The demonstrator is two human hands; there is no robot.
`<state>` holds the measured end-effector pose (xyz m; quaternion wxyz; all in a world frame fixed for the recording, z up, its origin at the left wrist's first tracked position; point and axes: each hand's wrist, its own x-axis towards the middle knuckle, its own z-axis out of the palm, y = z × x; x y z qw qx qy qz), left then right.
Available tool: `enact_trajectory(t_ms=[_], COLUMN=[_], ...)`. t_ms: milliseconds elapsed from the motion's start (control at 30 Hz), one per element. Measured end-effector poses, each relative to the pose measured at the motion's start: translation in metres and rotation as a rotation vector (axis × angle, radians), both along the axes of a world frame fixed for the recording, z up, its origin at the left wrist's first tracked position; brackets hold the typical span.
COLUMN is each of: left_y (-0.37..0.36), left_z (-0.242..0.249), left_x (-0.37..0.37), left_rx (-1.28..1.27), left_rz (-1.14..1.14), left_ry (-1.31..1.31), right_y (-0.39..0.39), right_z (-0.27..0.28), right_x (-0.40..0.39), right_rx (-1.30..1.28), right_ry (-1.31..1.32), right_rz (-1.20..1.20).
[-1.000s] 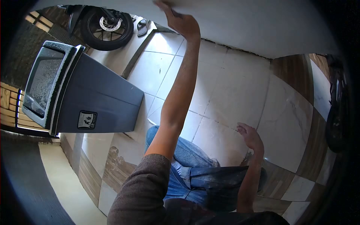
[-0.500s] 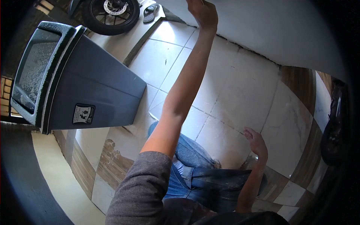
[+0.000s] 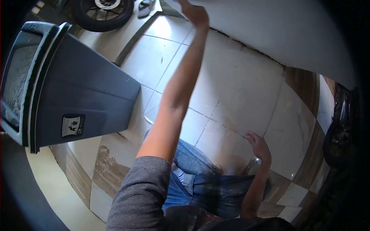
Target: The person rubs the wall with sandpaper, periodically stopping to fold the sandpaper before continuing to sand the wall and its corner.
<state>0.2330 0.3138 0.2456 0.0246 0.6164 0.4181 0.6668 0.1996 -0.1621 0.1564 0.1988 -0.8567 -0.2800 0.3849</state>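
Note:
My left arm, in a grey sleeve (image 3: 142, 188), stretches up across the view. My left hand (image 3: 195, 15) is at the top edge beside a pale wall (image 3: 262, 30). It is bent at the wrist, and most of its fingers are cut off by the frame, so any grip is hidden. My right hand (image 3: 260, 148) hovers over the tiled floor (image 3: 246, 100), near my knee in blue jeans (image 3: 223, 184). Its fingers are loosely extended with nothing in them.
A tall grey bin (image 3: 84, 84) with a dark-rimmed lid stands at the left, a label (image 3: 72, 126) on its side. Behind it are a motorcycle wheel (image 3: 102, 15) and a sandal (image 3: 144, 8) on a raised ledge (image 3: 131, 40). Dark items (image 3: 339, 127) lie at the right edge.
The bin, wheel and sandal have shifted left and slightly up in view, as the camera turned a little. My left hand appears further left and higher. My right hand keeps nearly the same pose.

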Motion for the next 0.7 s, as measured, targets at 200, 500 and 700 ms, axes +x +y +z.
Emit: enact_trajectory(t_ms=[200,500,700], left_y=[-0.025,-0.044,-0.017], left_z=[0.022,-0.011,-0.116], left_x=[-0.015,0.020,0.083], left_rx=[0.021,-0.362,-0.478], left_rz=[-0.450,-0.552,-0.417], left_ry=[-0.382,-0.545,-0.101], right_y=[0.003,0.006,0.004], right_z=[0.011,0.007,0.009], right_x=[-0.006,-0.008,-0.005], right_rx=[-0.048,-0.004,0.005], right_ry=[0.045,0.139,0.145], right_rz=[-0.040,-0.046,-0.030])
